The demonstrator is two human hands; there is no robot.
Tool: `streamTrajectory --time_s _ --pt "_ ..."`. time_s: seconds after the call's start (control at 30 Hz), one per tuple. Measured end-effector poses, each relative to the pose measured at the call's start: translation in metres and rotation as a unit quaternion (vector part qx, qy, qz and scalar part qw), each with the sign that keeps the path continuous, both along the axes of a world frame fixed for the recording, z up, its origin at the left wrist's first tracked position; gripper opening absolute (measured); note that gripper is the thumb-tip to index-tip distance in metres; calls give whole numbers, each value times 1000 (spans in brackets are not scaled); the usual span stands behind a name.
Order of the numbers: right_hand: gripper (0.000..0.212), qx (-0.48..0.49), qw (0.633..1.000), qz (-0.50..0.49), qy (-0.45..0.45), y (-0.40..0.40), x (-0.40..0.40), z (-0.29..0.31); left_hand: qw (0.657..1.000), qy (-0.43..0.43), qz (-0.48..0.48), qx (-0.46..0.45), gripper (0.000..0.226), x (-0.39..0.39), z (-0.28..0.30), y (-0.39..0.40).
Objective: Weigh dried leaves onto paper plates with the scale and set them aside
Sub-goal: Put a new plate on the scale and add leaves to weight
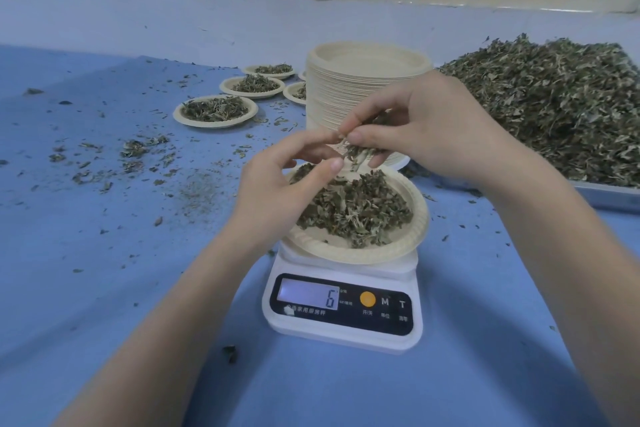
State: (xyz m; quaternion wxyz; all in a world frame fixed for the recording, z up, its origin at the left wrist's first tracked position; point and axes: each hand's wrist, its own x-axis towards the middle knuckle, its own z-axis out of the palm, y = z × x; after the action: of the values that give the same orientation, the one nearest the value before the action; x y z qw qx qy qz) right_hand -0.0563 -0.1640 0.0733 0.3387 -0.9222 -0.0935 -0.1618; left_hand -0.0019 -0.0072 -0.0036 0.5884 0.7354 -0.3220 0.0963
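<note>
Dried green leaf fragments are pinched between the fingers of the right hand, held just above the paper plate. The left hand is raised beside it, thumb and fingers loosely curled toward the same pinch; whether any leaf is gripped there cannot be told. The plate, with a heap of leaves in it, is carried on the white scale, whose display is read as 6.

The weighing step is judged to be in hand: the portion is being trimmed by small pinches. Next, a fine release over the plate is called for, with the display watched, before the plate is lifted off and set with the others.

Four filled plates can be counted at the far left, one partly hidden behind the single tall stack of empty plates. One large pile of leaves is seen on a metal tray at the right. Loose crumbs are scattered over the blue desk.
</note>
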Motion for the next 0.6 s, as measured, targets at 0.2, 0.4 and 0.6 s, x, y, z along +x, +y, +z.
streamTrajectory --time_s 0.2,0.4,0.6 --pt "12 8 1000 -7 -4 0 2 -2 1000 2 13 2 15 1 0 0" --pt "13 14 1000 -15 -15 -2 3 -3 1000 -10 19 4 15 1 0 1" --pt "10 16 1000 -20 -4 -5 5 -6 999 -26 19 9 14 1 0 2"
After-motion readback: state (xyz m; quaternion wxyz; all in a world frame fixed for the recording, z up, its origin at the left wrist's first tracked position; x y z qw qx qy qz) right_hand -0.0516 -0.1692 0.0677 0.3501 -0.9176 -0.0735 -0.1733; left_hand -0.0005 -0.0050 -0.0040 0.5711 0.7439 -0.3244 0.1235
